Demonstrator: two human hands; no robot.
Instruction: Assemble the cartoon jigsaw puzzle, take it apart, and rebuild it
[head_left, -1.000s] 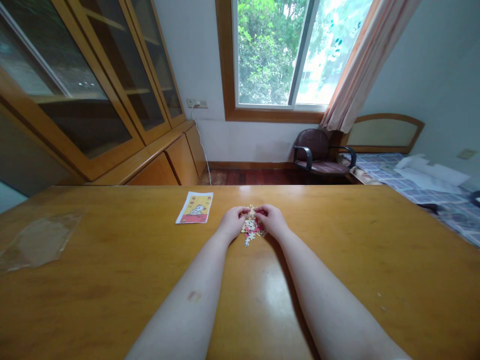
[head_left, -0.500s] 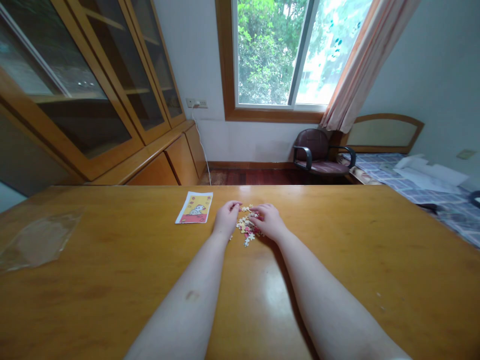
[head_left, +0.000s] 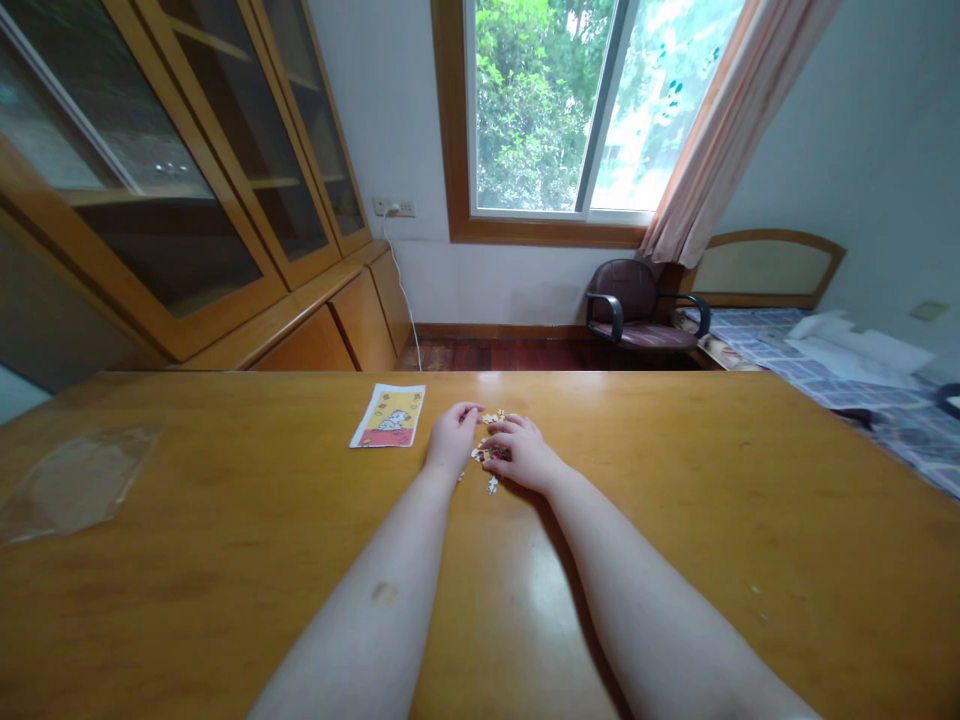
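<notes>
A small heap of loose jigsaw pieces (head_left: pixel 489 452), pale with red and yellow print, lies on the wooden table (head_left: pixel 225 520) near its far edge. My left hand (head_left: pixel 451 437) rests just left of the heap, fingers curled, fingertips pinched near the top pieces. My right hand (head_left: pixel 523 450) lies over the right side of the heap, fingers bent and pressed down on the pieces, covering part of them. One stray piece (head_left: pixel 492 486) sits a little nearer to me. What the left fingertips hold is too small to make out.
A printed picture card (head_left: pixel 388 416) with a yellow and red design lies left of the hands. A clear plastic bag (head_left: pixel 71 483) lies at the table's left. Beyond the table are wooden cabinets (head_left: pixel 225 200), a window, a dark chair (head_left: pixel 637 305) and a bed (head_left: pixel 840 370).
The joined clump of pieces held between both hands has come apart into a loose heap. My right hand has slid left over the heap; my left hand shifted slightly left.
</notes>
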